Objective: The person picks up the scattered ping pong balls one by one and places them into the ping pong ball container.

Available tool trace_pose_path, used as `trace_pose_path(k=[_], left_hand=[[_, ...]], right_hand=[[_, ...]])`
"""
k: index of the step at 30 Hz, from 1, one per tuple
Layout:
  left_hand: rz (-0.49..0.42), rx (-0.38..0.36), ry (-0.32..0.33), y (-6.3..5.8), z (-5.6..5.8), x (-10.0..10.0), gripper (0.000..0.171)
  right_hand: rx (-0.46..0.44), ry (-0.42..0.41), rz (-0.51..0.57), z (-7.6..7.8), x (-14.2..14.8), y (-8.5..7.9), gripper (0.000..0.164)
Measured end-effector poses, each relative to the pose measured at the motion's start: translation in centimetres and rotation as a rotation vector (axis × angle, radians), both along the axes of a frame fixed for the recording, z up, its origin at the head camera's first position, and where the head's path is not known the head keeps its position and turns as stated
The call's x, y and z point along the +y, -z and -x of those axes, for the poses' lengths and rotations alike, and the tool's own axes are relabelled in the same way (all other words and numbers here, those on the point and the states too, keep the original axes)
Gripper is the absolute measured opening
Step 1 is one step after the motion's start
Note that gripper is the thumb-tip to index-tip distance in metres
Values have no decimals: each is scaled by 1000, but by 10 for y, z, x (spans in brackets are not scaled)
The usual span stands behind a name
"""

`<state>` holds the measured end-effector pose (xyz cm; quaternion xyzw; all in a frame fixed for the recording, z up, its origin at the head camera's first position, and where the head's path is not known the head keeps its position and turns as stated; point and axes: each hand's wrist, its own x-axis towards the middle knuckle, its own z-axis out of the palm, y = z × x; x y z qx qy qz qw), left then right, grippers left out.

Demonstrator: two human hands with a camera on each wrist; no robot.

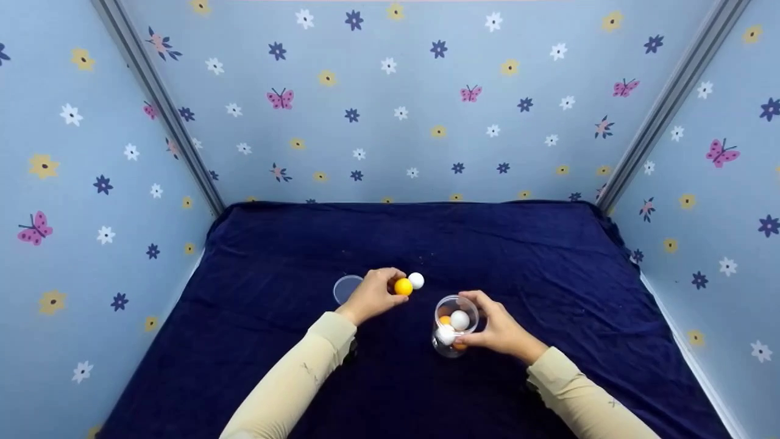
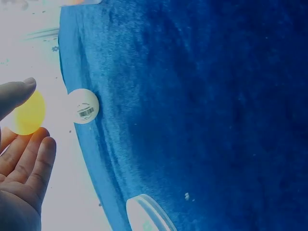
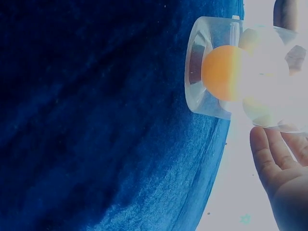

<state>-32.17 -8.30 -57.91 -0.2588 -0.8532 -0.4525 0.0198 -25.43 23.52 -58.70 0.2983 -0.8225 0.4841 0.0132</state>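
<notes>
My left hand (image 1: 373, 295) pinches an orange ping-pong ball (image 1: 403, 286) between thumb and fingers, above the cloth. A white ping-pong ball (image 1: 416, 280) lies on the cloth just beyond it; the left wrist view shows a printed mark on this white ball (image 2: 84, 106). With fingers and thumb around its upper part, my right hand (image 1: 501, 326) holds a clear plastic jar (image 1: 439, 350). Several white and orange balls sit inside, among them an orange ball (image 3: 222, 73) near the jar's bottom in the right wrist view. Glare there hides the jar's upper part.
A clear round lid (image 1: 346, 289) lies on the cloth beside my left hand, partly covered by it. Dark blue cloth (image 1: 292, 244) covers the table. Flower-patterned walls (image 1: 390, 91) stand at the back and both sides, with metal posts (image 1: 164, 110) at the corners.
</notes>
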Motion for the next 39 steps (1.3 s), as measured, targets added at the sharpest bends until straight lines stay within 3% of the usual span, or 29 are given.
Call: trace_pose_path(k=[23,39], left_hand=[[-8,27,87,-36,-17,7,40],[-30,112,153,-52,-30,27,41]], right_hand=[[-10,6,-28,1,2,-1,79],[-21,2,-34,1,2,-1,79]])
